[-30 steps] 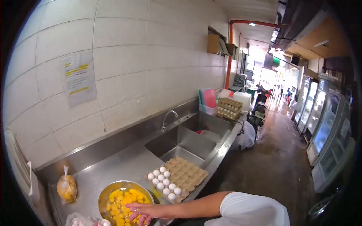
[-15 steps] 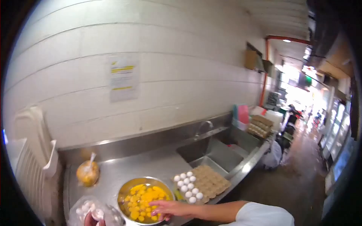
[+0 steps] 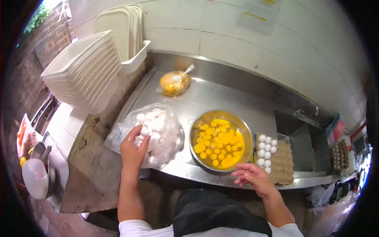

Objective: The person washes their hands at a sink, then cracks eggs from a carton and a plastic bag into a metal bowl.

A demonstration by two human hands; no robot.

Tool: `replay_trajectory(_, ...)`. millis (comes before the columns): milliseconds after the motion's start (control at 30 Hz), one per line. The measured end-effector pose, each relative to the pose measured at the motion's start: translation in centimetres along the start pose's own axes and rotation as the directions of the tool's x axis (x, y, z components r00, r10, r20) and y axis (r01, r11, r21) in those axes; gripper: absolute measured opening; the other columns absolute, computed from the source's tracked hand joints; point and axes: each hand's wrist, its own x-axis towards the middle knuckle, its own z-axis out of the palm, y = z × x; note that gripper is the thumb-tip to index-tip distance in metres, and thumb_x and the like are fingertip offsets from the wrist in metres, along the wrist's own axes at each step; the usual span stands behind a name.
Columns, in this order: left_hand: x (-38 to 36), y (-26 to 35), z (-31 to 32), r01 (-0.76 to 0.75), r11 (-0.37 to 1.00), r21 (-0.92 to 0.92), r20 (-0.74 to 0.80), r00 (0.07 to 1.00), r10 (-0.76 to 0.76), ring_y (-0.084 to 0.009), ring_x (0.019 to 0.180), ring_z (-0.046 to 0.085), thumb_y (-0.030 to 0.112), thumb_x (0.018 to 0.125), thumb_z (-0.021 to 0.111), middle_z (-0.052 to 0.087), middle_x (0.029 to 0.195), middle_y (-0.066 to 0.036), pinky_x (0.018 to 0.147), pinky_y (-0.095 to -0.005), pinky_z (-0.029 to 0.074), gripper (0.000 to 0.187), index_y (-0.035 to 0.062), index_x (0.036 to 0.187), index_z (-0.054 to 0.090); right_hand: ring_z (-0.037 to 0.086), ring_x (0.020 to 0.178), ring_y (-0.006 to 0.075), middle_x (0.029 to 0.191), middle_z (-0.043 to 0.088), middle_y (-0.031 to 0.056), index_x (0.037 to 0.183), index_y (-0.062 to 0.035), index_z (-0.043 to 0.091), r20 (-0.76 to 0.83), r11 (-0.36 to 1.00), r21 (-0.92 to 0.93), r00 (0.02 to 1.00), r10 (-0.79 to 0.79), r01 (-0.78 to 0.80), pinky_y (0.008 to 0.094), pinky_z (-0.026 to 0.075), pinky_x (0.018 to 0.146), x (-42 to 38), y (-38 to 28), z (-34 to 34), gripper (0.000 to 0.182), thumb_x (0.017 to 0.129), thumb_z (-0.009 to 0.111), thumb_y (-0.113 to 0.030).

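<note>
My left hand [image 3: 135, 147] is over the mouth of a clear plastic bag [image 3: 171, 152] full of white eggshells [image 3: 157, 123]. Its thumb and fingers are apart, with shells showing in the gap just beneath them. A metal bowl [image 3: 192, 147] of cracked eggs, with many yellow yolks [image 3: 221, 138] in clear whites, stands right of the bag. By the bowl's front right rim hangs my right hand [image 3: 254, 178], fingers loosely spread and holding nothing. Beside it, several whole white eggs [image 3: 265, 148] sit in the left part of a cardboard egg tray [image 3: 283, 162].
A knotted bag of something orange-yellow [image 3: 173, 83] lies at the back of the steel counter [image 3: 221, 93]. A sink [image 3: 296, 136] is right of it, with more egg trays [image 3: 339, 158] beyond. Stacked white plastic bins [image 3: 85, 71] and a metal tray [image 3: 59, 158] are on the left.
My view has swung left and down, bringing both arms and the bins into sight. My right hand has moved from above the bowl to its front right edge. My left hand stays at the shell bag.
</note>
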Motion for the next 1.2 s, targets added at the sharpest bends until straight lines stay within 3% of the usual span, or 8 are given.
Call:
replay_trajectory(200,2.9,-3.1,2.0,-0.163,0.953,0.255,0.0,0.986,0.169,-0.0323,0.102,0.062,0.012,0.077,0.071,0.066,0.11,-0.014,0.09,-0.0392,0.048,0.038,0.0075,0.114,0.064,0.063,0.093,0.0147,0.115,0.065,0.0106,0.13,-0.0027,0.05,-0.097,1.0,0.0,0.995,-0.015,0.015,0.0281,0.05,0.08,-0.2,1.0,-1.2,0.04,0.095,0.057,-0.021)
replay_trajectory(367,3.3,-4.3,3.0,-0.205,0.935,0.288,0.096,0.978,0.185,-0.034,0.105,0.06,0.011,0.075,0.072,0.065,0.113,-0.015,0.091,-0.0405,0.048,0.039,0.0068,0.112,0.063,0.063,0.093,0.0145,0.114,0.065,0.0102,0.129,-0.0026,0.051,-0.122,0.999,-0.039,0.992,-0.04,0.036,0.0287,0.05,0.08,-0.6,1.1,-2.0,0.038,0.096,0.056,-0.021)
replay_trajectory(567,2.2,-3.8,1.5,-0.036,0.995,0.097,-0.026,0.999,0.039,-0.0322,0.111,0.059,0.013,0.076,0.073,0.063,0.116,-0.016,0.096,-0.0381,0.046,0.041,0.0048,0.114,0.063,0.063,0.093,0.014,0.114,0.065,0.0096,0.129,-0.0032,0.051,-0.137,1.0,-0.02,0.99,-0.014,0.011,0.0289,0.05,0.079,-0.3,1.6,-2.8,0.038,0.095,0.058,-0.019)
replay_trajectory(733,1.1,-7.5,-1.2,0.116,0.979,0.17,-0.36,0.932,-0.048,-0.0341,0.119,0.052,0.018,0.079,0.072,0.055,0.128,-0.02,0.102,-0.0408,0.04,0.053,0.0001,0.125,0.055,0.063,0.093,0.0135,0.114,0.065,0.0096,0.129,-0.0026,0.051,-0.118,0.999,-0.047,0.993,0.001,-0.006,0.0284,0.05,0.079,0.4,1.7,-2.8,0.039,0.095,0.059,-0.018)
replay_trajectory(800,0.3,-9.7,-1.8,0.167,0.964,0.208,-0.326,0.941,-0.092,-0.0351,0.125,0.048,0.022,0.08,0.072,0.049,0.134,-0.023,0.106,-0.041,0.036,0.063,-0.0023,0.133,0.047,0.062,0.093,0.013,0.114,0.065,0.01,0.13,-0.0021,0.051,-0.075,0.997,-0.077,0.997,0.006,-0.012,0.0276,0.049,0.079,1.0,1.6,-2.4,0.04,0.094,0.06,-0.019)
replay_trajectory(867,-0.4,-11.2,-1.8,0.375,0.921,0.105,-0.241,0.908,-0.342,-0.0345,0.128,0.046,0.026,0.081,0.073,0.047,0.136,-0.026,0.107,-0.0401,0.035,0.072,-0.0055,0.137,0.04,0.062,0.094,0.0129,0.114,0.065,0.0101,0.13,-0.002,0.051,-0.047,0.996,-0.088,0.999,0.009,-0.013,0.0273,0.05,0.08,1.5,1.3,-2.0,0.04,0.094,0.06,-0.018)
replay_trajectory(1133,-0.6,-15.0,-0.5,0.415,0.884,-0.215,-0.218,0.862,-0.457,-0.0279,0.122,0.05,0.025,0.079,0.077,0.049,0.134,-0.024,0.101,-0.0365,0.04,0.08,-0.0094,0.138,0.036,0.061,0.095,0.0122,0.114,0.064,0.0101,0.129,-0.0013,0.053,0.071,0.99,-0.141,0.997,-0.021,0.031,0.0252,0.049,0.085,4.5,-0.5,-0.3,0.041,0.092,0.064,-0.017)
replay_trajectory(1200,-0.2,-15.3,-0.5,0.426,0.883,-0.197,-0.227,0.856,-0.464,-0.0271,0.117,0.055,0.024,0.079,0.077,0.053,0.13,-0.022,0.097,-0.0358,0.045,0.079,-0.0096,0.138,0.036,0.061,0.093,0.011,0.111,0.064,0.0098,0.129,-0.0023,0.053,0.168,0.925,-0.319,0.973,-0.161,0.208,0.0241,0.049,0.083,5.9,-1.1,0.5,0.045,0.09,0.067,-0.018)
